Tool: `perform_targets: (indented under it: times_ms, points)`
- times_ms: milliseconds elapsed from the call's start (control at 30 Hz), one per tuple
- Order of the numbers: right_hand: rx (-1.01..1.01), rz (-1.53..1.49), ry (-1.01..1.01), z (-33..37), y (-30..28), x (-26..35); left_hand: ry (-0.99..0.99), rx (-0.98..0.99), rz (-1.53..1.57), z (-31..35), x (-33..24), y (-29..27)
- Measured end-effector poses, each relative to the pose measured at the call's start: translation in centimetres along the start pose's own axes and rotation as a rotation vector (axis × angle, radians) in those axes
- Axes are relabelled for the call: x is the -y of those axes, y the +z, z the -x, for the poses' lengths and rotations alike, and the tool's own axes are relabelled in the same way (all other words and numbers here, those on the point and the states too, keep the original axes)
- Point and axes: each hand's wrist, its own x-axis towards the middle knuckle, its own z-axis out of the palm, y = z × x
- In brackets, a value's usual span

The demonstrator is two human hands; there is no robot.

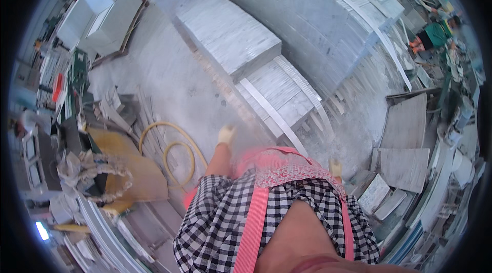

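My left hand point(226, 134), in a pale cream glove, is held out over the dusty floor, apart from the stacks. Its fingers are blurred, and nothing clearly shows in it. At my right side, my right hand point(335, 167) wears a similar glove and is partly hidden by my pink apron point(297, 173); its fingers cannot be made out. In front of me lies a low stack of thin grey-white slabs point(282, 91), with a long pale strip point(269, 111) along its near side. A taller pale block of stacked slabs point(230, 32) adjoins it.
A high wall of stacked slabs point(312, 27) rises behind. A yellow hose point(180, 145) coils on the floor at left, near a tan sheet point(128, 165). Loose panels point(402, 165) lie at right. Another person in green point(435, 35) is at the far right. White blocks point(105, 14) stand far left.
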Motion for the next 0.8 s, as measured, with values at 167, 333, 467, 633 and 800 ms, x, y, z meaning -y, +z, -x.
perform_targets:
  times_ms: [167,333,467,633,800]
  points:
    - [0.255,0.072,0.288,8.3,-1.4,-7.8,-0.382,0.122,-0.384,3.6,11.4,-4.5]
    - [0.007,0.031,0.365,13.0,-0.4,-7.8,-0.300,0.037,-0.284,2.5,14.0,-4.1]
    - [-0.135,-0.080,0.201,15.2,-0.2,-3.0,-0.203,0.188,-0.215,-1.4,10.3,-2.1]
    - [-0.259,-0.168,0.125,14.9,-2.5,2.4,0.197,0.246,0.115,-2.9,2.8,2.6]
    - [-0.287,-0.168,0.179,15.2,-4.7,1.6,0.144,0.348,0.043,-2.1,-0.8,5.2]
